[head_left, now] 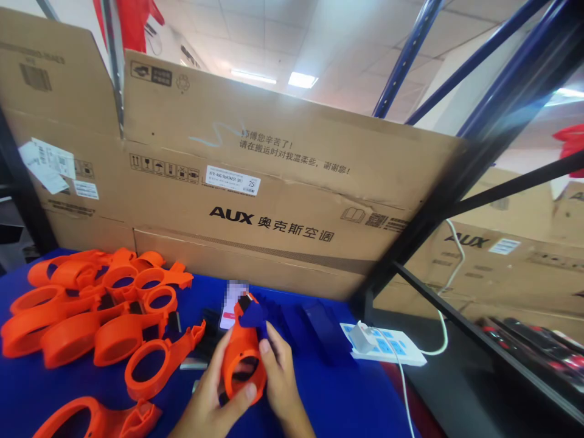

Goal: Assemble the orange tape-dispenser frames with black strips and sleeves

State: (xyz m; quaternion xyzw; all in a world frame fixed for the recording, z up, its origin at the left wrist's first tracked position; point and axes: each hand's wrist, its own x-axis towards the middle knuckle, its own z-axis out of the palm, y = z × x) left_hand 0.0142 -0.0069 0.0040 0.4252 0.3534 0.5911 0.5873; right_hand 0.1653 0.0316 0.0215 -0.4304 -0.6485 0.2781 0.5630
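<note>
An orange plastic tape dispenser (232, 347), with a round ring at its near end, is tilted up between my two hands above the table. My left hand (212, 386) is closed round its left side, the thumb lying across the bottom of the ring. On its right side, my right hand (280, 377) grips it with the thumb close to the ring. A dark blue plastic piece (253, 315) sits at the dispenser's upper end, beside my right fingers; whether it is fixed there I cannot tell. Several more orange tape dispensers (148, 364) lie on the left.
The table has a blue cover (328, 401). Behind my hands lies a phone (228, 316), partly hidden. More dark blue pieces (322, 325) are to the right, near a white power strip (387, 345) with cables. A large cardboard sheet (182, 207) stands along the back, beside a metal rack post (410, 243).
</note>
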